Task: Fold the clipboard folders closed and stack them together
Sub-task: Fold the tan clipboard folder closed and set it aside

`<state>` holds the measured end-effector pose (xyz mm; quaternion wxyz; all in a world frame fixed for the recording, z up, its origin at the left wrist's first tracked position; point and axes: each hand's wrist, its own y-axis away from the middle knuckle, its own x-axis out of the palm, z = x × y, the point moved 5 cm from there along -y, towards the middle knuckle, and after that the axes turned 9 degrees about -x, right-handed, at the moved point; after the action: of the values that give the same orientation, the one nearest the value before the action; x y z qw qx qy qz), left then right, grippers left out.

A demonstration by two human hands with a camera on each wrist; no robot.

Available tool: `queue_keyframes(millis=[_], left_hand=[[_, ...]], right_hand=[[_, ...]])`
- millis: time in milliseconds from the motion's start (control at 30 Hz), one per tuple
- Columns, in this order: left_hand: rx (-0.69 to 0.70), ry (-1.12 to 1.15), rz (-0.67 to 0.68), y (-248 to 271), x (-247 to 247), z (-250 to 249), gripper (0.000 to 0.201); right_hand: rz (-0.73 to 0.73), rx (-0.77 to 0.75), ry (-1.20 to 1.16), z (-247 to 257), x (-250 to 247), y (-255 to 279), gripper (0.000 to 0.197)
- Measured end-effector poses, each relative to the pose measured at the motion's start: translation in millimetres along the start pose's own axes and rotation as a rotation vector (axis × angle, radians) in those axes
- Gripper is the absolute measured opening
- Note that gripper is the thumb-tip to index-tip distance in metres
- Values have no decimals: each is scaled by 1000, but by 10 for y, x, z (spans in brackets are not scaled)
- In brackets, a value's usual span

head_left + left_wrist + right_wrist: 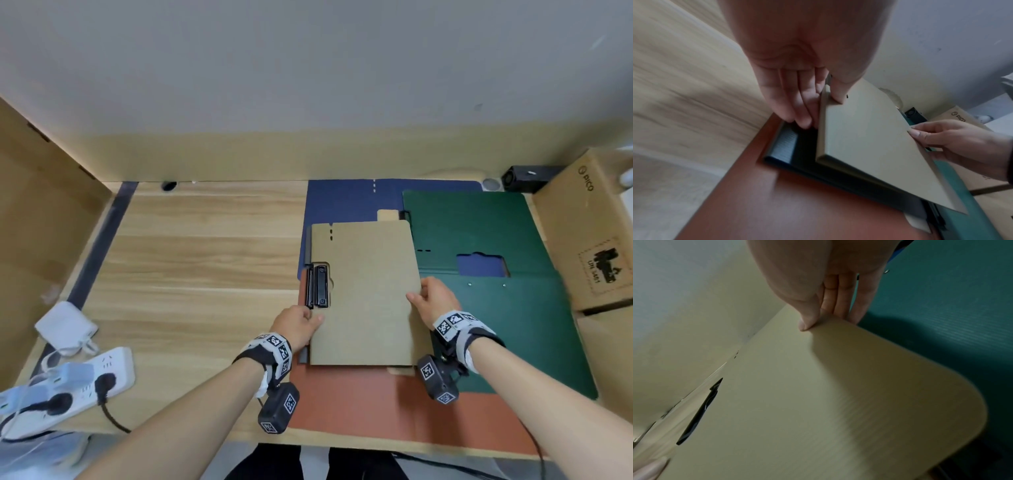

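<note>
A folded tan clipboard folder lies over the middle of the desk, its black clip at its left edge. My left hand pinches its left edge, thumb on top and fingers underneath. On the opposite side my right hand pinches the right edge, thumb on top, fingers below. The tan folder is tilted and lifted over a dark folder. Beneath lie an open red folder, an open green folder and a blue folder.
A cardboard box stands at the right edge of the desk. A white power strip with plugs and a white adapter lie at the near left. The wooden desk has a wall behind and a side panel on the left.
</note>
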<state>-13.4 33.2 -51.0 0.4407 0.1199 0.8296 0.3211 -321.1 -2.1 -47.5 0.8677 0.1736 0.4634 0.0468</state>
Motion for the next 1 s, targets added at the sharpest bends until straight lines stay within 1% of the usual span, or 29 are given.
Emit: queue_keyframes(millis=[100, 200, 267, 367, 467, 533, 633, 700, 833, 900, 933, 1000], left_hand=[[-15, -25, -77, 14, -27, 37, 46], [-31, -55, -104, 9, -50, 60, 47], [-54, -52, -112, -10, -63, 69, 48], [-111, -64, -149, -28, -125, 98, 48], [-138, -152, -128, -60, -148, 100, 45], [-141, -153, -99, -79, -142, 76, 44], [-151, -122, -93, -113, -134, 35, 41], [-188, -80, -66, -120, -129, 11, 37], [-319, 109, 77, -213, -56, 62, 37], [-377, 224, 102, -259, -75, 87, 49], [-398, 307, 125, -263, -79, 85, 52], [-386, 415, 172, -224, -103, 40, 45]], right_hand=[[12, -18, 3, 1, 107, -113, 25], [10, -4, 24, -3, 188, -167, 24], [7, 2, 29, -30, 228, -194, 28], [21, -20, 64, -50, 286, -227, 39], [13, -13, 90, -63, 310, -238, 38], [8, -12, 96, -47, 304, -230, 36], [20, 2, 96, -46, 318, -238, 36], [17, 19, 105, -51, 326, -246, 38], [32, 39, 137, -27, 321, -275, 39], [54, 52, 144, -21, 317, -308, 41], [65, 53, 143, -26, 322, -323, 41], [80, 53, 136, -19, 322, -323, 40]])
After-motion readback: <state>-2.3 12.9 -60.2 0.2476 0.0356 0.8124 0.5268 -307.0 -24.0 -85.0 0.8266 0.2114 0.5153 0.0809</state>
